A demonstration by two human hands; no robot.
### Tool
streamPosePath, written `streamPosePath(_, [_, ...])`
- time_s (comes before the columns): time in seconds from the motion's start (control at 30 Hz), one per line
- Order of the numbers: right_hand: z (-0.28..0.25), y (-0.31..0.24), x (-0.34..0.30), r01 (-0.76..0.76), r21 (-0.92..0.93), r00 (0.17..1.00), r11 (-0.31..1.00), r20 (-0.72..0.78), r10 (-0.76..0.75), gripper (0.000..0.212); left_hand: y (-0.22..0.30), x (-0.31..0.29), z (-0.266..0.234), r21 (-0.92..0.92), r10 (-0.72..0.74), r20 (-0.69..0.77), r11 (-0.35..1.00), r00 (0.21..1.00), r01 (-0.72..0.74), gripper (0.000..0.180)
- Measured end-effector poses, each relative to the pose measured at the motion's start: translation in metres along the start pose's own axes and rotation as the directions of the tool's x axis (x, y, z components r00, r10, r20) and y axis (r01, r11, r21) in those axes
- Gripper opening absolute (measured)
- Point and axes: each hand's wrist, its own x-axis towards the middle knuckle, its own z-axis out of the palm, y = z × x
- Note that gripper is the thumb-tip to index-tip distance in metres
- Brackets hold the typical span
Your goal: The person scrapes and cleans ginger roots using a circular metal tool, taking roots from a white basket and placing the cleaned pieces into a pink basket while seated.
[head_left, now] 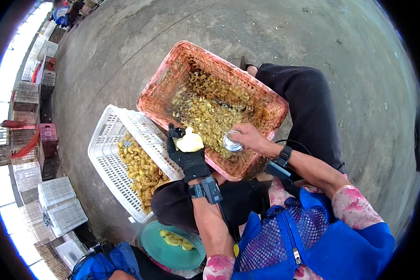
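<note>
My left hand (190, 161), in a black glove, holds a pale yellow, peeled piece of ginger (189, 142) over the near-left edge of a pink plastic crate (151, 88). My bare right hand (252, 140) grips a round, shiny metal tool (233, 141), which looks like a ring or cap; its exact kind is not clear. The tool is held above the crate, apart from the ginger. Brown and yellow peelings (210, 114) cover much of the crate's bottom.
A white slatted basket (108, 163) with knobbly ginger roots (142, 170) stands left of the crate. Nearer me sits a green basin (150, 242) with pale ginger pieces. Stacked crates (63, 205) line the left side. Another person's blue clothing (105, 266) shows at lower left.
</note>
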Motion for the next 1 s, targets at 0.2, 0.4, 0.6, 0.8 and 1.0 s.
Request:
streamPosePath(0.2, [0.006, -0.038, -0.002, 0.07, 0.163, 0.997, 0.984, -0.05, -0.063, 0.03, -0.006, -0.001, 0.001, 0.022, -0.164, 0.343, 0.986, 0.925, 0.167, 0.045])
streamPosePath(0.4, [0.031, -0.084, -0.011, -0.19, 0.493, 0.982, 0.849, 0.091, 0.167, 0.025, -0.008, -0.003, 0.007, 0.108, 0.027, 0.084, 0.994, 0.996, -0.036, 0.048])
streamPosePath(0.6, [0.055, -0.085, -0.011, -0.175, 0.548, 0.979, 0.818, 0.01, 0.203, 0.021, -0.014, 0.002, 0.007, 0.148, 0.062, 0.246, 0.984, 0.967, -0.101, 0.049])
streamPosePath(0.8, [0.065, -0.07, -0.016, -0.278, 0.7, 0.944, 0.658, 0.072, 0.322, 0.019, -0.015, 0.007, -0.01, 0.209, 0.2, 0.06, 0.955, 0.978, -0.209, 0.041])
streamPosePath(1.0, [0.065, -0.05, -0.034, -0.451, 0.593, 0.873, 0.667, 0.137, 0.468, 0.019, -0.005, 0.014, -0.01, 0.103, 0.197, 0.099, 0.973, 0.975, -0.207, 0.046])
